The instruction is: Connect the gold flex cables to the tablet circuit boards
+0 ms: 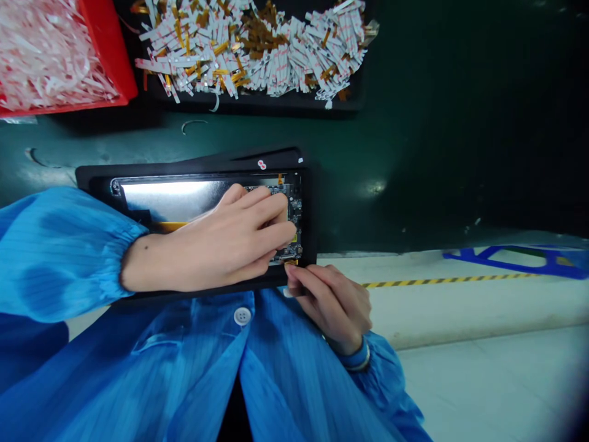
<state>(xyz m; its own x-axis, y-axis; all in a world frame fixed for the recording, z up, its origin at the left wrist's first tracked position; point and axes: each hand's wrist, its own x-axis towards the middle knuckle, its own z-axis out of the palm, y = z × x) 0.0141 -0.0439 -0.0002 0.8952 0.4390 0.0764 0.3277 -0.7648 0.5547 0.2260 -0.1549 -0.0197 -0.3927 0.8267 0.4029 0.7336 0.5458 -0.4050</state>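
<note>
An opened tablet [171,199] lies in a black tray [311,233] at the table's near edge, its back off and its circuit board [295,205] showing at the right end. My left hand [230,236] reaches across it, fingers curled down onto the board; whatever is under those fingertips is hidden. At the tablet's lower right corner, the thumb and forefinger of my right hand [329,298] pinch a small orange flex cable [291,263]. A small white piece [288,293] shows just below the same fingers.
Beyond the tablet, a black bin [340,104] holds many white-and-orange flex strips. To its left stands a red box [103,43] of pale shreds. Thin curled scraps [193,124] lie on the dark green table [414,153]. A blue frame [515,261] is past the edge.
</note>
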